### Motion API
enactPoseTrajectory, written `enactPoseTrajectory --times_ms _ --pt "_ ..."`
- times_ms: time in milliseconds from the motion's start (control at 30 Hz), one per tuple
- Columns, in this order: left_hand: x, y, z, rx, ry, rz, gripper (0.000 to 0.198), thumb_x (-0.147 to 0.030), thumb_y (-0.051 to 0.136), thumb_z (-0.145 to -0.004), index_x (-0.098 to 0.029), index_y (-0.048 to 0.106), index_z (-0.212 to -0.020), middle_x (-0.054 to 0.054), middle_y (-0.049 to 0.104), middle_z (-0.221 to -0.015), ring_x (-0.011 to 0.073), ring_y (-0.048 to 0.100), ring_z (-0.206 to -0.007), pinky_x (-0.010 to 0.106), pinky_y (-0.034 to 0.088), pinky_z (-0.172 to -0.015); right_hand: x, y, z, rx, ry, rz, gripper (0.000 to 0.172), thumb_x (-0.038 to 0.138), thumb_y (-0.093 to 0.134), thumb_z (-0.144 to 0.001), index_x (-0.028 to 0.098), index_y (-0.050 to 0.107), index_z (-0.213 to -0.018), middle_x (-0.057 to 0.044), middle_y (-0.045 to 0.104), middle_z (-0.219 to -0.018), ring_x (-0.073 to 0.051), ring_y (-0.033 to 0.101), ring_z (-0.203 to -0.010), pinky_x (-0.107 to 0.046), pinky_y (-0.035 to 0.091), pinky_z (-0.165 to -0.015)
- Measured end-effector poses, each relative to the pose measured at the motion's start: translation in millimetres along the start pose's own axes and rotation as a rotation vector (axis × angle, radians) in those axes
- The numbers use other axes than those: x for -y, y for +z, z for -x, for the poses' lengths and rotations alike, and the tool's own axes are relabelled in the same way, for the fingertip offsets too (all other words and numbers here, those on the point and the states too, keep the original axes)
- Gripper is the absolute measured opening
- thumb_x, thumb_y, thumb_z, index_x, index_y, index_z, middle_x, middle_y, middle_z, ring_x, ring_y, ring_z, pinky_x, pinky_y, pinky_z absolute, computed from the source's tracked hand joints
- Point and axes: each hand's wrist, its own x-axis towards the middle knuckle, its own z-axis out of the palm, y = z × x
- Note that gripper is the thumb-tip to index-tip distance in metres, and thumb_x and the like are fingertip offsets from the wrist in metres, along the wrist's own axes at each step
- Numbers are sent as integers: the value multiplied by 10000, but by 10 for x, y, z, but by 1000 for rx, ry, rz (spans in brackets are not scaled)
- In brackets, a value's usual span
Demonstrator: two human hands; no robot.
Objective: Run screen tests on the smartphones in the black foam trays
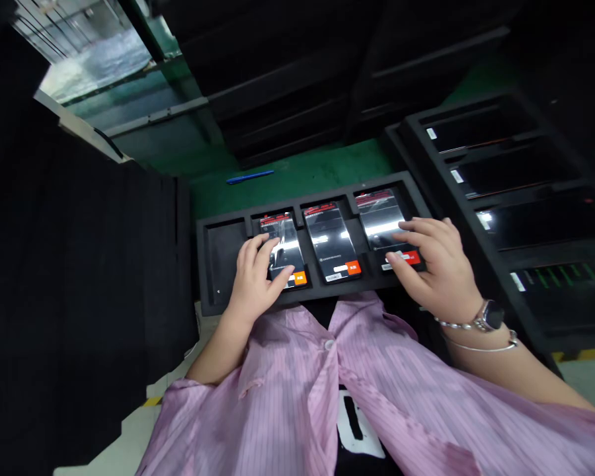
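Note:
Before me lies a black compartment tray (224, 259) with three smartphones in its slots; the leftmost slot holds no phone. My left hand (252, 276) rests over the left phone (291, 250), its fingers apart and its thumb near the orange patch at the screen's lower end. Untouched between my hands, the middle phone (330, 239) shows a dark screen with red text at the top and an orange patch below. Over the right edge of the right phone (378, 218) spreads my right hand (439, 272), thumb near its red patch. Whether the fingertips touch the glass, I cannot tell.
A blue pen (250, 177) lies on the green tabletop (322, 164) behind the tray. To the right stands another black tray (469, 201) with several dark-screened phones, the nearest showing green marks. Black curtain-like material (79, 284) hangs at the left.

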Motion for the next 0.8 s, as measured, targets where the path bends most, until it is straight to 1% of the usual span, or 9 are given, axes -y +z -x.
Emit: enactPoseTrajectory --times_ms 67,133,200,267,367,467,567,700,800 --pt "-10 -65 62 -6 -6 -10 511 -438 635 -990 -226 506 -1437 159 522 -1471 310 493 -1388 519 429 -1180 -12 2 82 -39 -8 -8 249 315 631 -948 252 627 -1189 -130 678 -1228 -380 617 -1245 -685 369 -1176" --pt "-24 -137 167 29 4 -37 590 -476 664 -968 -231 477 -1472 169 497 -1503 325 474 -1415 541 417 -1190 12 52 166 -57 -48 -28 297 295 646 -930 246 621 -1222 -123 673 -1237 -377 609 -1260 -694 388 -1163" --pt "-36 -185 297 109 42 -111 744 -549 721 -912 -227 432 -1518 194 447 -1554 373 432 -1454 604 378 -1210 57 147 244 -32 -106 -35 351 290 658 -916 231 612 -1259 -132 663 -1273 -370 589 -1291 -670 423 -1146" --pt "-35 -187 419 178 95 -233 858 -572 781 -854 -227 409 -1546 220 402 -1595 430 392 -1482 667 341 -1211 101 259 301 -29 -196 24 384 311 697 -891 225 618 -1258 -129 676 -1270 -362 600 -1265 -630 471 -1105" --pt "-10 -121 522 159 166 -375 795 -479 806 -858 -269 442 -1533 208 438 -1588 439 405 -1483 654 369 -1190 124 393 325 -81 -284 158 417 380 751 -860 239 625 -1231 -108 701 -1238 -345 637 -1173 -579 515 -1036" --pt "19 -52 514 109 187 -379 730 -440 791 -878 -272 465 -1508 204 469 -1573 415 427 -1481 607 409 -1171 93 452 292 -119 -262 195 452 402 753 -858 221 613 -1248 -134 681 -1270 -343 633 -1165 -542 531 -994" --pt "39 -24 452 103 145 -346 758 -459 787 -877 -232 444 -1513 233 429 -1604 411 419 -1494 601 412 -1171 27 494 254 -124 -256 169 460 372 748 -853 222 625 -1270 -133 672 -1299 -342 621 -1174 -525 523 -981" --pt "74 -5 362 120 64 -318 848 -471 827 -832 -243 413 -1536 219 399 -1635 409 404 -1507 616 388 -1184 -63 578 195 -87 -174 111 429 372 710 -868 233 639 -1267 -127 675 -1306 -350 612 -1197 -537 505 -997" --pt "102 12 305 105 46 -307 849 -458 846 -808 -244 438 -1521 204 425 -1620 408 415 -1495 608 379 -1190 -81 609 107 -43 -120 132 406 382 696 -871 221 639 -1240 -140 680 -1286 -361 617 -1203 -552 511 -990"
